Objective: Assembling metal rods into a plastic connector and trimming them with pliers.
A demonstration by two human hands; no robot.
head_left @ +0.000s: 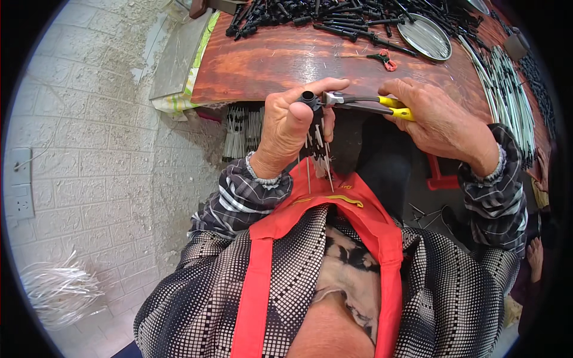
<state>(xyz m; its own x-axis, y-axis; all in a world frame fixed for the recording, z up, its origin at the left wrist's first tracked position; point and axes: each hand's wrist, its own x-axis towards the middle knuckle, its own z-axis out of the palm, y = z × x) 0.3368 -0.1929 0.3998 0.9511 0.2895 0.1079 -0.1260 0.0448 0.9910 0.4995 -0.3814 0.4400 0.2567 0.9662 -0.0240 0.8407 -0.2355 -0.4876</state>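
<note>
My left hand (283, 122) is closed round a black tubular hub (308, 96), its open round end facing up. Several thin pale rods (319, 156) hang from the hub below my fingers, in front of the red apron (382, 238). My right hand (433, 116) grips a pair of pliers (364, 102) with dark and yellow handles. The metal jaws of the pliers meet the right side of the hub, close to my left fingertips. Whether the jaws pinch anything small there I cannot make out.
Ahead lies a reddish wooden table (256, 68) with a heap of black tubular parts (334, 15), red-handled scissors (387, 58) and a round metal tray (425, 37) of thin wire pieces. Pale rods (513, 89) lie at right. Another person's hand (535, 259) shows at the right edge.
</note>
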